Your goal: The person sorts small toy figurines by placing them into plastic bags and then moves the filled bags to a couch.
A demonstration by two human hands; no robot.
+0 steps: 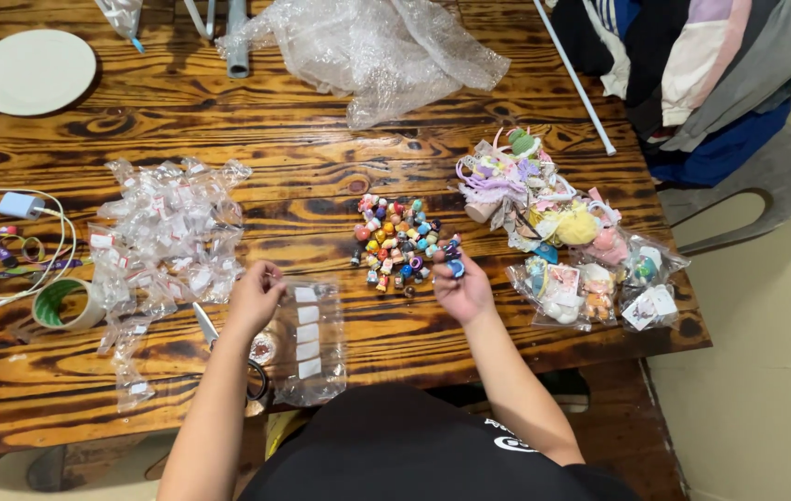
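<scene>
From up here I see my right hand curled shut around a small blue-and-white charm, pinched at the near edge of the heap of tiny coloured charms in the middle of the wooden surface, so it sits right where a piece comes off the heap. My left hand is loosely closed, fingertips pinching what looks like the lip of a small clear bag; I cannot tell more, as it is nearly see-through. It hovers between the pile of small clear bags on its left and a clear sheet carrying white stickers just beside it, with scissors partly under the forearm, all within easy reach. To the right of the heap lie filled packets of toys and a bundle of pastel trinkets, kept apart from the loose pieces. A tape roll, cables, a white plate and crumpled plastic wrap sit farther off.
</scene>
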